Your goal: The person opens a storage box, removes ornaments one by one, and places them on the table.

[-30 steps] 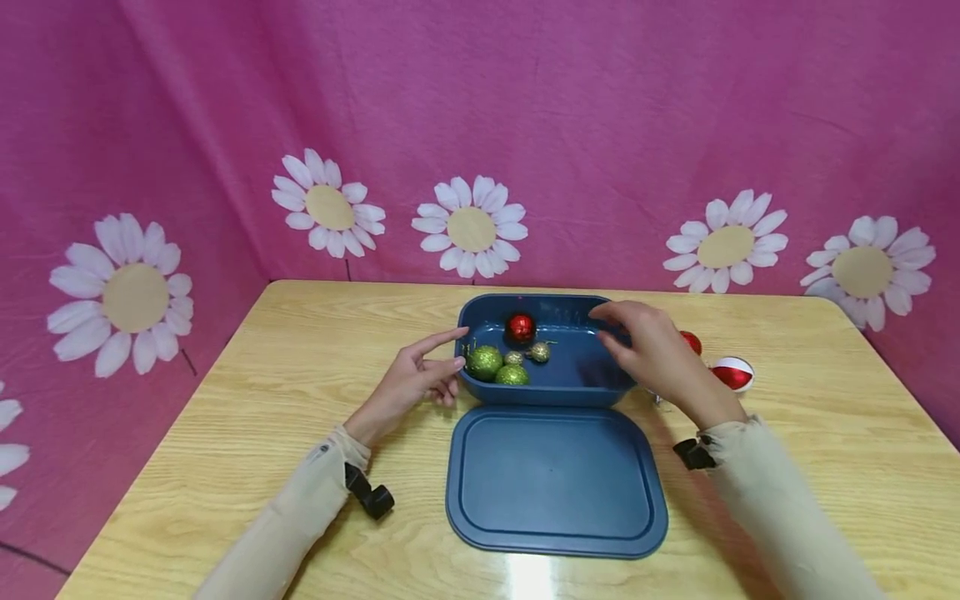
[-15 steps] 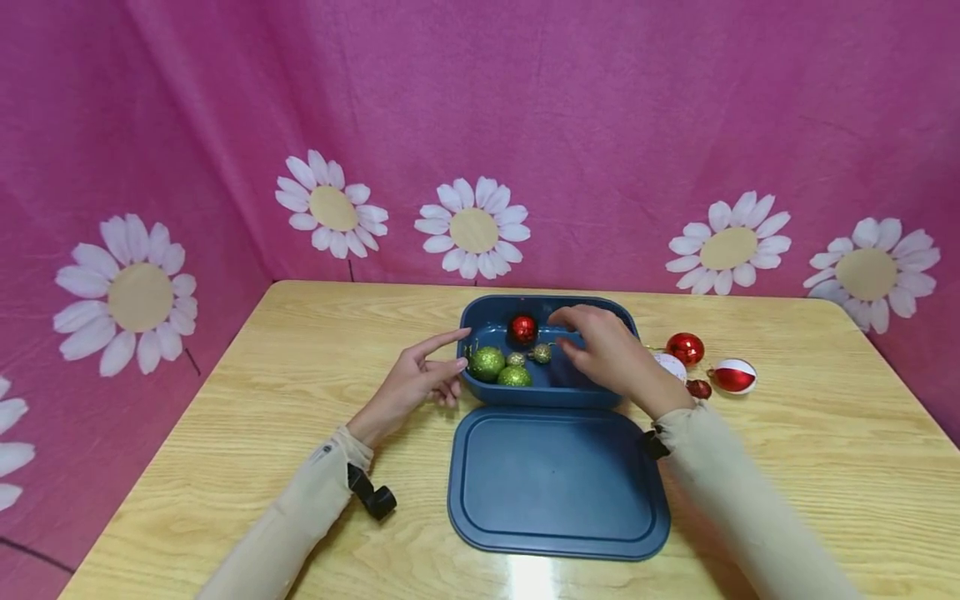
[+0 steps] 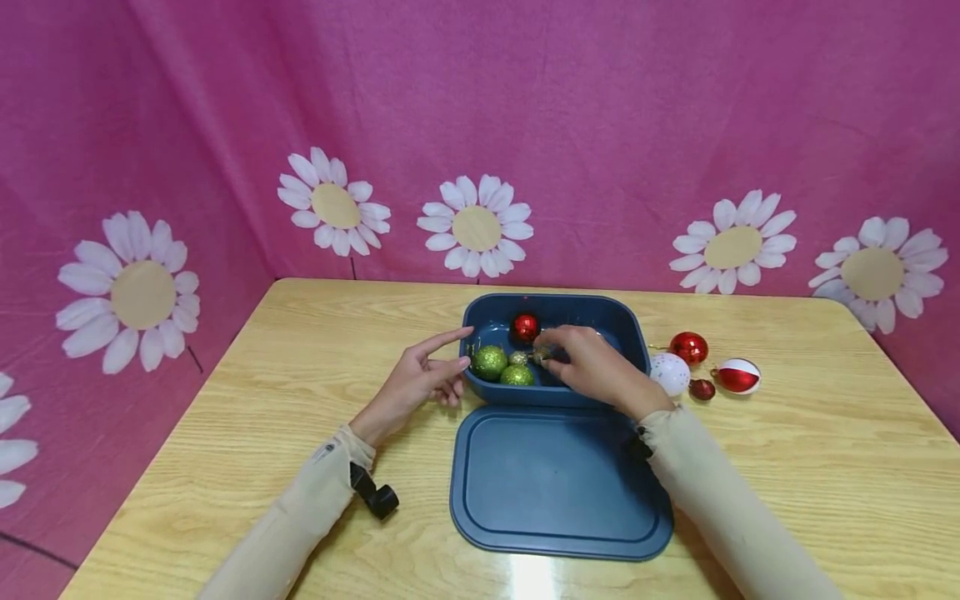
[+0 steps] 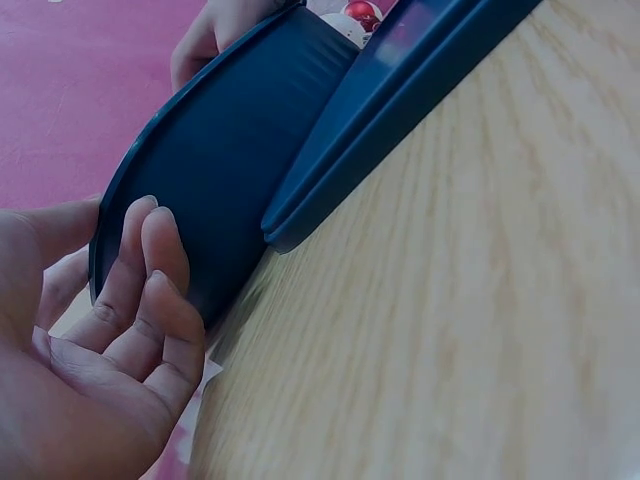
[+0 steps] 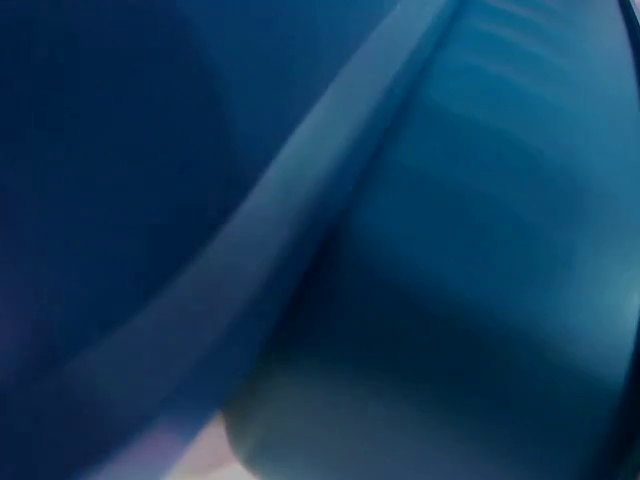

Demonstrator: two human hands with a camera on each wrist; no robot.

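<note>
A blue plastic box (image 3: pixel 480 392) holds a red bauble (image 3: pixel 524 327), two glittery green baubles (image 3: pixel 490 363) and two small gold baubles. My left hand (image 3: pixel 420 377) touches the box's left end, index finger and thumb extended at the rim; the left wrist view shows its other fingers loosely bent beside the wall. Inside the box, my right hand (image 3: pixel 588 364) has its thumb and fingertips around one small gold bauble (image 3: pixel 540 355), partly hidden by them. The other gold bauble (image 3: pixel 518 358) lies between the green ones. In the right wrist view, the box's blue surface (image 5: pixel 480 250) fills the picture, blurred.
A blue lid (image 3: pixel 562 483) lies flat in front of the box on the wooden table (image 3: pixel 300 350). Right of the box are a white speckled bauble (image 3: pixel 670 374), a red bauble (image 3: pixel 688 348), a small dark red one (image 3: pixel 702 389) and a red-and-white one (image 3: pixel 738 377).
My right hand has moved left and down inside the box, from its right end to the small gold bauble. The baubles on the right have come into full view. My left hand stays put.
</note>
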